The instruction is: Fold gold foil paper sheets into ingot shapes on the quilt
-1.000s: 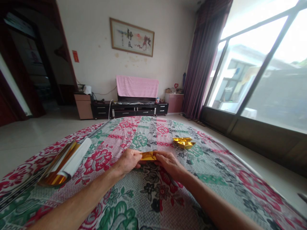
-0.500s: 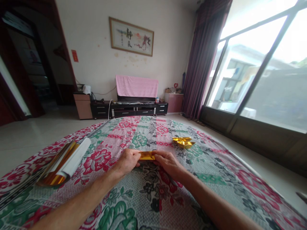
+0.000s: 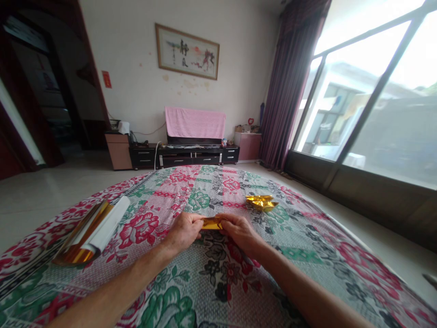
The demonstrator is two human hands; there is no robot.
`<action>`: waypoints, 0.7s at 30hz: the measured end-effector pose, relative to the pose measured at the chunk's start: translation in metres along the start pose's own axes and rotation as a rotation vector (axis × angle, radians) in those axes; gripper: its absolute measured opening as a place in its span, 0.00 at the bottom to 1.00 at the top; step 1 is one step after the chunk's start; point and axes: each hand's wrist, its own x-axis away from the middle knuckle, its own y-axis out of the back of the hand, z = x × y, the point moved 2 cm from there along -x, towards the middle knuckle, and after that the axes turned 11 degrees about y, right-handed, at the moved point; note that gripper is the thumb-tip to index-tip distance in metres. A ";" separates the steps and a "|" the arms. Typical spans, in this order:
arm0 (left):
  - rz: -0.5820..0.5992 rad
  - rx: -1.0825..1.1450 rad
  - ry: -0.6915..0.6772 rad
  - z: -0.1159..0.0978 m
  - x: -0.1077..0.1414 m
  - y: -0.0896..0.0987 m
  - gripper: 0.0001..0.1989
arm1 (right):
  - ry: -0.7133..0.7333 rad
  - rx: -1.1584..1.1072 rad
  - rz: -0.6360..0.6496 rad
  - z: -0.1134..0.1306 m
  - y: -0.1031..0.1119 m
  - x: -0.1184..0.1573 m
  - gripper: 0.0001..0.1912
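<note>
A small folded piece of gold foil paper (image 3: 212,223) is stretched level between my two hands, just above the flowered cloth. My left hand (image 3: 186,231) pinches its left end between thumb and fingers. At the other end, my right hand (image 3: 238,229) grips it the same way, the fingertips partly hidden behind the paper. Beyond my right hand sit folded gold paper ingots (image 3: 262,203), lying close together. To the left rests a loosely curled stack of gold and white paper sheets (image 3: 92,234).
A patterned tablecloth (image 3: 170,269) in red, green and grey covers the round table. Past its far edge stands a low black TV cabinet (image 3: 180,159), with a pink cloth (image 3: 195,122) over the television. Large windows (image 3: 368,105) run along the right.
My left hand has shifted slightly to the right, so less of the gold paper shows between my hands. The ingots and the paper stack have stayed where they were.
</note>
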 end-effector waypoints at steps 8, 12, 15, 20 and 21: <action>-0.073 -0.096 -0.039 0.006 -0.004 0.000 0.19 | 0.009 0.094 0.043 -0.002 0.002 -0.001 0.17; -0.108 -0.105 -0.042 0.011 -0.007 0.000 0.19 | 0.032 0.095 0.085 0.000 0.001 0.001 0.17; -0.143 -0.097 -0.061 0.013 -0.008 0.000 0.18 | 0.037 0.080 0.100 0.003 0.001 0.002 0.16; -0.122 -0.104 -0.052 0.010 -0.004 0.000 0.18 | 0.010 -0.029 0.087 0.000 0.002 0.001 0.17; -0.105 -0.109 -0.049 0.008 -0.003 0.000 0.19 | -0.001 -0.047 0.078 -0.002 0.002 0.001 0.17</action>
